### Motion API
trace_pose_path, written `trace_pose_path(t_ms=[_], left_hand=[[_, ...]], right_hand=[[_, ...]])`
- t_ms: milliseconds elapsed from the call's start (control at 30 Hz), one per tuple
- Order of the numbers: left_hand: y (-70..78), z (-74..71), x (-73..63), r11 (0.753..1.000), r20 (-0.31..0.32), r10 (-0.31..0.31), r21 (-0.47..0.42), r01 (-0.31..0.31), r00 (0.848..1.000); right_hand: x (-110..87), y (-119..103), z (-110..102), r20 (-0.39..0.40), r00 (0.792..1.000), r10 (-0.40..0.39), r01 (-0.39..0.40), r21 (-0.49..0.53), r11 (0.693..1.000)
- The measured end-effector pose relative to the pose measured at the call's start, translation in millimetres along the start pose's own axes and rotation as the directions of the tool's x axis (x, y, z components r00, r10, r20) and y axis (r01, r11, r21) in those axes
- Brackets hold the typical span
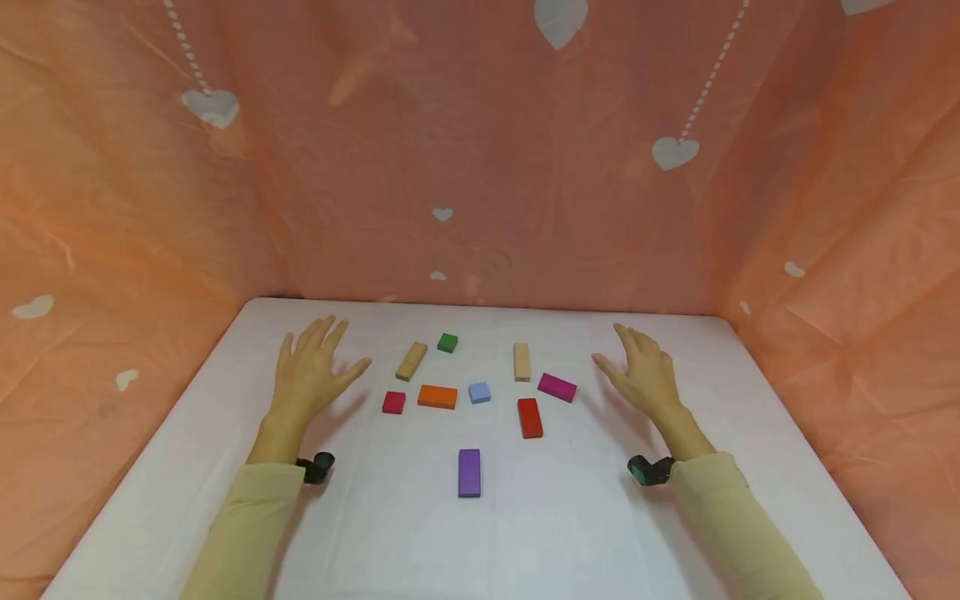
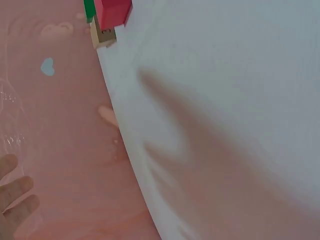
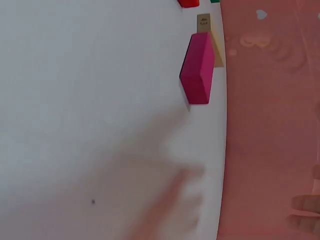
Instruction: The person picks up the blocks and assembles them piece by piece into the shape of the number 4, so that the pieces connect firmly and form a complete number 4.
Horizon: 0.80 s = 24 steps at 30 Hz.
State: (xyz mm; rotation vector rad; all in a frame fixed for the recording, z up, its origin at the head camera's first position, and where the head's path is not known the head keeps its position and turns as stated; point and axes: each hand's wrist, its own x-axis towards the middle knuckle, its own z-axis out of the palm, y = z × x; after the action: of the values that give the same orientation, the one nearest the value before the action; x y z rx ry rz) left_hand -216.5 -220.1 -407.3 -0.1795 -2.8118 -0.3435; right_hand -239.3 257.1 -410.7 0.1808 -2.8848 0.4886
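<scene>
My left hand [image 1: 309, 375] hovers over the left of the white table, fingers spread and holding nothing. The crimson block [image 1: 393, 402] and a longer tan block [image 1: 411, 362] lie nearest to it. On the other side my right hand [image 1: 643, 371] is also raised with its fingers extended, beside the magenta block [image 1: 557, 387]. Between the hands lie a green block [image 1: 447, 342], an orange block [image 1: 437, 397], a light blue block [image 1: 480, 392], a second tan block [image 1: 522, 362] and a red block [image 1: 530, 417]. Closest to me is a purple block [image 1: 469, 473].
The white table [image 1: 570, 533] has a back edge that meets a pink-orange curtain [image 1: 480, 167] with white hearts. The curtain also hangs along the left and right sides. Each wrist wears a small black camera, the left camera [image 1: 321, 467] and the right camera [image 1: 647, 470].
</scene>
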Motion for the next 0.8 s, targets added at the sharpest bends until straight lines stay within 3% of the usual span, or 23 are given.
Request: trace_pose_path(t_ms=[233,433,500,800], left_hand=[[7.3,4.2,-2.7,0.997,-0.042,0.011,-0.071,-0.014,0.999],[10.4,10.4,-4.7,0.985,-0.169,0.043,-0.157,-0.07,0.985],[10.6,12.2,-5.5,0.98,-0.182,0.046,-0.184,-0.08,0.982],[16.3,16.9,-3.7,0.947,-0.044,-0.024,-0.322,0.009,0.999]], right_hand=[[-0.2,-14.7,7.7,-0.026,0.999,-0.035,0.038,0.094,0.995],[1.0,-28.9,14.5,0.004,1.0,-0.007,0.007,0.153,0.988],[1.1,-33.9,16.1,0.012,1.0,-0.01,0.008,0.162,0.987],[3.4,-55.4,25.9,0.037,0.999,-0.007,-0.002,0.241,0.971]])
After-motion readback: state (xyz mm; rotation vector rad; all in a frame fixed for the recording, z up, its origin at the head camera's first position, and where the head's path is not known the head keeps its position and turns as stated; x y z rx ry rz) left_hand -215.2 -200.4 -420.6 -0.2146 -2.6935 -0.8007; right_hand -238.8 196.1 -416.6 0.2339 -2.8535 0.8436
